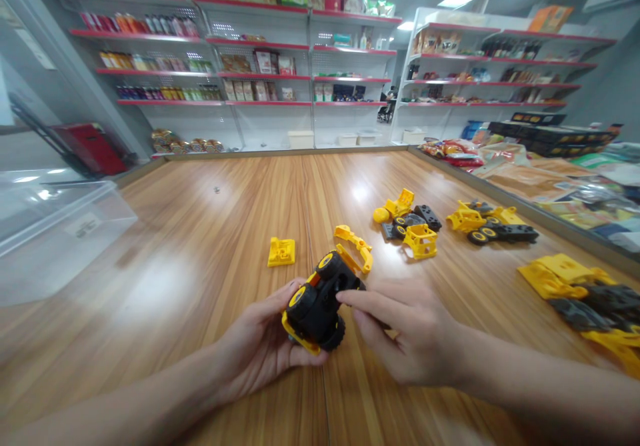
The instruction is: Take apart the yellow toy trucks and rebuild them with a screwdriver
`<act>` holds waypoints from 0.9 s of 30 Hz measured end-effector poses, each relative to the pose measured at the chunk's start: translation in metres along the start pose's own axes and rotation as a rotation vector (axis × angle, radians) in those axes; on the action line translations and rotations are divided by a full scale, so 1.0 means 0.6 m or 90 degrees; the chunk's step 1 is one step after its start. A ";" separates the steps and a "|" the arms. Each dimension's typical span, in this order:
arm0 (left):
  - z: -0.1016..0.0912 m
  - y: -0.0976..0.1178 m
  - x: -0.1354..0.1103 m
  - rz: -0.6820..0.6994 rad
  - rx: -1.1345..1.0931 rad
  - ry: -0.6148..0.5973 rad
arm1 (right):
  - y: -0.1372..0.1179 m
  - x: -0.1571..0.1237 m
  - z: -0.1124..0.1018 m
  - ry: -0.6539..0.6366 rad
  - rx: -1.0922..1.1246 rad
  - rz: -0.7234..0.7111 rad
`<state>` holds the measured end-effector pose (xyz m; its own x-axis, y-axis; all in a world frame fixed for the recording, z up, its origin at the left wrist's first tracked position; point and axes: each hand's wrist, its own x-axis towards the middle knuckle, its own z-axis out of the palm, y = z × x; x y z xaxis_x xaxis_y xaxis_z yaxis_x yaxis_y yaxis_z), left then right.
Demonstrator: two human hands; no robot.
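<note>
Fingers of the left hand (260,349) are wrapping the toy truck (317,306) from 8 o'clock, half-extended fingers of the right hand (417,339) are touching it from 3 o'clock, its long axis lying 7-to-1 o'clock over the near worktop (200,246).

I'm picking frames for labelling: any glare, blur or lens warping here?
Head view: white glare patches on the wooden table; the toy truck in the left hand, touched by the right hand, is fairly sharp; the yellow parts at the right edge and the clear box at left smear; the shelves bow from wide-angle distortion.
</note>
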<state>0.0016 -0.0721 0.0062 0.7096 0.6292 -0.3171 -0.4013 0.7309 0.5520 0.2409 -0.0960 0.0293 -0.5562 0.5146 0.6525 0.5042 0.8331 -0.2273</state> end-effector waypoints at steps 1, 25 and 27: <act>0.000 0.000 0.000 0.000 0.006 -0.002 | 0.000 0.000 0.000 0.012 -0.006 0.018; 0.008 -0.009 0.002 0.027 0.131 -0.003 | -0.020 0.009 0.014 0.074 -0.001 0.217; 0.007 -0.009 0.002 0.028 0.132 -0.008 | -0.020 0.008 0.015 0.064 0.020 0.221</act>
<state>0.0071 -0.0765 0.0063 0.7018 0.6549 -0.2802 -0.3049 0.6316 0.7128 0.2262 -0.1013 0.0287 -0.2868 0.7466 0.6003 0.6297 0.6191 -0.4692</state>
